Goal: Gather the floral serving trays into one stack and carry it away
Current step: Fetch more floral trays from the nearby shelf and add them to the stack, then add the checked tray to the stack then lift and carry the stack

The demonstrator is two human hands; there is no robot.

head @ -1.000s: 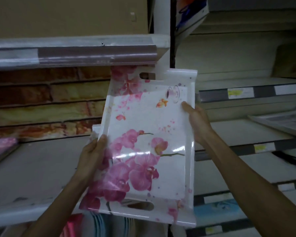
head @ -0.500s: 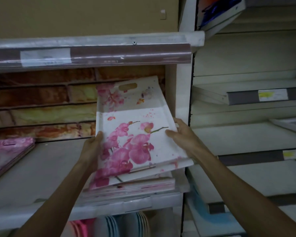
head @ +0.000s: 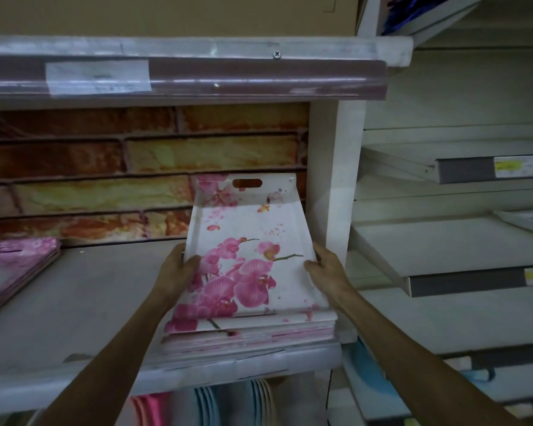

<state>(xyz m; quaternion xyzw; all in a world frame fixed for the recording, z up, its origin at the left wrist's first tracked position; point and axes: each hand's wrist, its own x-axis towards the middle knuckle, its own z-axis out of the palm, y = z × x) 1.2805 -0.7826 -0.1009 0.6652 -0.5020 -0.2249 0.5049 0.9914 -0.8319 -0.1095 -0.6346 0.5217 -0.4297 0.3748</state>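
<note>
Lower shelf: held upright plates (head: 260, 401) in pink, blue and cream below the shelf edge, nearest the camera.
Left hand (head: 179, 269): gripped the left rim of the top tray, thumb curled over onto the printed face, remaining fingers hidden beneath.
Right hand (head: 328, 267): gripped the right rim of the same tray, thumb lying on the face, fingers wrapped round the edge.
Top tray (head: 253, 256): white with pink orchid print; long axis ran away from the camera, near end resting on the stack, far end with the handle slot (head: 247, 183) toward the back wall.
Stack of trays (head: 250, 335): lay flat at the front right of the shelf (head: 74, 302), directly under the top tray, just beside the white upright (head: 336, 179).
Second stack (head: 11, 269): pink floral trays at the shelf's left end, well apart from the held one.
Back wall (head: 136, 167): brick-pattern panel in orange and yellow.
Labels: a pale paper label (head: 98, 77) under the clear strip of the shelf above, writing too blurred to read; yellow price tags (head: 519, 166) on the grey shelf edges to the right, also unreadable.
</note>
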